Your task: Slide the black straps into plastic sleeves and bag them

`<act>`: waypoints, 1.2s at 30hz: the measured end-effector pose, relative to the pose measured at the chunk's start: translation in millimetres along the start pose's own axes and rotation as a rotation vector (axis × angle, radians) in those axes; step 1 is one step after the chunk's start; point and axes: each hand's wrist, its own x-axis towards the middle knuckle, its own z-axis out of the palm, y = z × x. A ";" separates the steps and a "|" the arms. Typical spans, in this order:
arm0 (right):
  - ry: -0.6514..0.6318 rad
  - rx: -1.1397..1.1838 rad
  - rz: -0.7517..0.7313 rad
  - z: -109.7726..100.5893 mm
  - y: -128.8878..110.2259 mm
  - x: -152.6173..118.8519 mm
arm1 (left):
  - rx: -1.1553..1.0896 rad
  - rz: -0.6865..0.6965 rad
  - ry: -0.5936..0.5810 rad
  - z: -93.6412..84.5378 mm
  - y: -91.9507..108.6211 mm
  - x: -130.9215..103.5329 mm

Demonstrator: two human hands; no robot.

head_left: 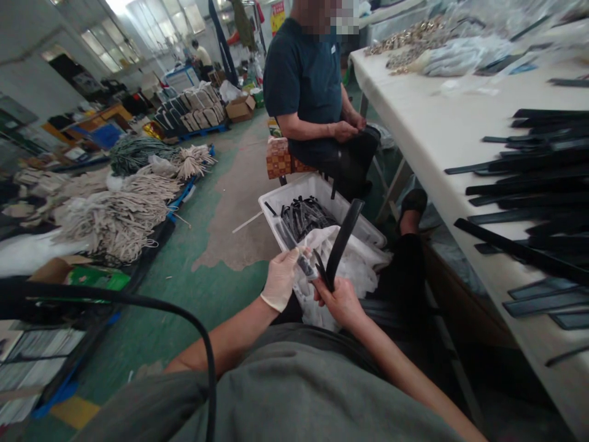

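- Left hand (280, 277), in a white glove, pinches a small dark piece (304, 264).
- Right hand (339, 299), bare, is closed around a black strap (343, 239) over the white bin (317, 189).

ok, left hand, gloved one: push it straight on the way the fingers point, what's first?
Probably the white bin of black strips just beyond the left hand, which pinches a small dark piece. Depth is unclear.

My one camera sits on my head, tilted forward and down, close over my lap (my own arms fill the foreground), facing the white crate (280, 202), table (427, 129) right of it.
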 end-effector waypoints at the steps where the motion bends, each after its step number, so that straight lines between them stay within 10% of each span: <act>1: 0.006 -0.013 -0.008 -0.5 0.0 0.9 | 0.039 -0.052 -0.032 -1.1 -3.6 -3.0; 9: -0.023 -0.026 0.010 1.1 1.6 -0.7 | -0.067 0.113 0.061 0.2 21.6 11.7; 16: -0.038 -0.015 0.012 0.0 5.9 1.5 | 0.153 -0.015 -0.063 -9.8 -11.9 -11.5; 23: -0.185 0.186 -0.015 -12.1 1.2 -2.7 | 0.015 0.122 -0.015 4.2 34.6 19.4; 30: -0.211 0.151 -0.035 -10.2 -20.7 11.0 | 0.149 -0.025 -0.151 12.1 14.2 11.3; 36: -0.230 0.009 0.009 -11.4 -17.0 7.9 | 0.234 0.262 -0.083 7.2 44.5 38.5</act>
